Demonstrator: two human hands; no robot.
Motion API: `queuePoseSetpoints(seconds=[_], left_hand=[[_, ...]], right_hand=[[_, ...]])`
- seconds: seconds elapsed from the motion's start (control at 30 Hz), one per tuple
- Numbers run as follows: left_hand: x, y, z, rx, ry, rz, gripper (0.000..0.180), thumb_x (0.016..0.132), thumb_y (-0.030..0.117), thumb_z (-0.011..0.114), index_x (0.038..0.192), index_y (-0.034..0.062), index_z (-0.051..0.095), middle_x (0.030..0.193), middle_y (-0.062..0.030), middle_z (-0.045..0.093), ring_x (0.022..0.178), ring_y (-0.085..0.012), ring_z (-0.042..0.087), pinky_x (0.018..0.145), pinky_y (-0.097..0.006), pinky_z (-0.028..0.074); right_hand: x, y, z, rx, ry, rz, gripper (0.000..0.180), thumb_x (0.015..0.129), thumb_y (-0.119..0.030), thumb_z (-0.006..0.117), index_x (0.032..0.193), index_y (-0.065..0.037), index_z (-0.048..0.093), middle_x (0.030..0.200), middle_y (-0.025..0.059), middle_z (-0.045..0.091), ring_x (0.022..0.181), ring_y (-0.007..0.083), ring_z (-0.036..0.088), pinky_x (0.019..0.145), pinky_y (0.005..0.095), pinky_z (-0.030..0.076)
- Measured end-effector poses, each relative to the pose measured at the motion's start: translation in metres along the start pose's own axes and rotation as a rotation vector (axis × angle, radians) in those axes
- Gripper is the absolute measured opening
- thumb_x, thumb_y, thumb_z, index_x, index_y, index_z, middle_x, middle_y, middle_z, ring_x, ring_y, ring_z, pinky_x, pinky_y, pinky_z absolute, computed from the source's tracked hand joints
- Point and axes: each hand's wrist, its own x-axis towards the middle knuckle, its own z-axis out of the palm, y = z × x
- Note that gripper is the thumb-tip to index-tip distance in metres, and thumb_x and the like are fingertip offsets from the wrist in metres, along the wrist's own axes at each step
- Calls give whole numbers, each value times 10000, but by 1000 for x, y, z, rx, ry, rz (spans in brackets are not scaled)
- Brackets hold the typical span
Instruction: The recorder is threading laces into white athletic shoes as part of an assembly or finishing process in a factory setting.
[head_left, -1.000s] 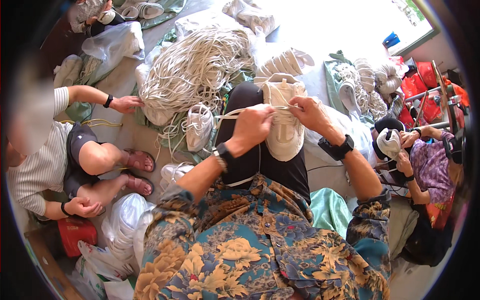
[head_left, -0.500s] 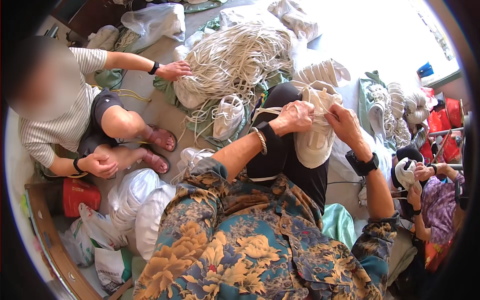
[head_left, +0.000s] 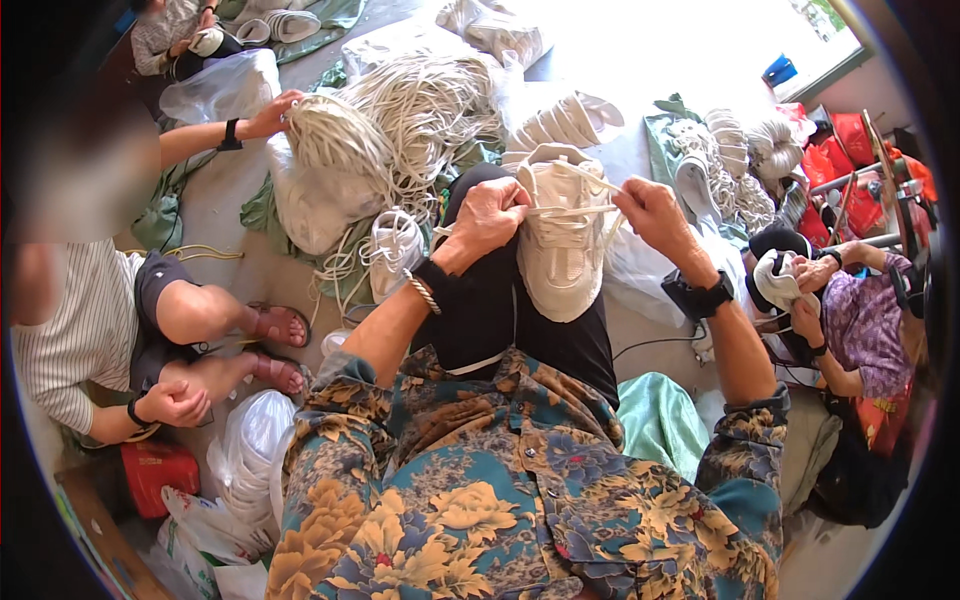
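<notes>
A cream white shoe (head_left: 565,245) rests on my knees, toe pointing away from me. My left hand (head_left: 492,215) pinches a white lace (head_left: 560,211) at the shoe's left side. My right hand (head_left: 655,215) holds the other end of the same lace on the right. The lace runs taut across the shoe's upper between both hands. I wear a black band on each wrist.
A big heap of white laces (head_left: 400,110) lies ahead on the floor, with another white shoe (head_left: 395,250) beside it. A seated person on the left reaches into the heap. Another person on the right holds a shoe (head_left: 775,280). White bags (head_left: 245,455) sit lower left.
The view has tilted and shifted, so the shoe sits more central. Both hands stay on the lace and have spread slightly apart across the shoe. The person on the left reaches further into the laces.
</notes>
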Motion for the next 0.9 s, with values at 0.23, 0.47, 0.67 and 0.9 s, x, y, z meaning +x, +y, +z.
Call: queuePoseSetpoints(seconds=[0.23, 0.47, 0.67, 0.9], left_hand=[[-3, 16, 19, 223, 44, 165, 116, 769, 73, 581, 824, -6, 645, 616, -130, 613, 555, -161, 600, 544, -290, 452], [1, 22, 20, 407, 7, 151, 155, 764, 149, 563, 811, 21, 638, 742, -186, 627, 708, -347, 616, 637, -400, 472], [-1, 28, 20, 625, -24, 160, 143, 749, 160, 566, 780, 31, 619, 746, -188, 623, 726, -358, 608, 644, -415, 470], [5, 15, 20, 357, 77, 74, 142, 765, 163, 586, 781, 24, 609, 690, -158, 623, 666, -284, 627, 616, -365, 476]], right_hand=[[-16, -10, 27, 249, -3, -111, 107, 834, -93, 587, 875, -11, 642, 707, 49, 584, 588, 115, 536, 529, 264, 429], [-12, -21, 28, -169, -109, -340, 136, 773, -3, 515, 893, -32, 570, 839, 155, 549, 769, 365, 569, 649, 429, 463], [-10, -21, 27, -245, -102, -343, 93, 765, 13, 512, 847, -20, 541, 837, 157, 545, 774, 350, 572, 654, 432, 464], [-15, -8, 52, 106, 156, -133, 94, 764, -29, 564, 857, -15, 558, 736, 141, 578, 678, 262, 585, 599, 354, 457]])
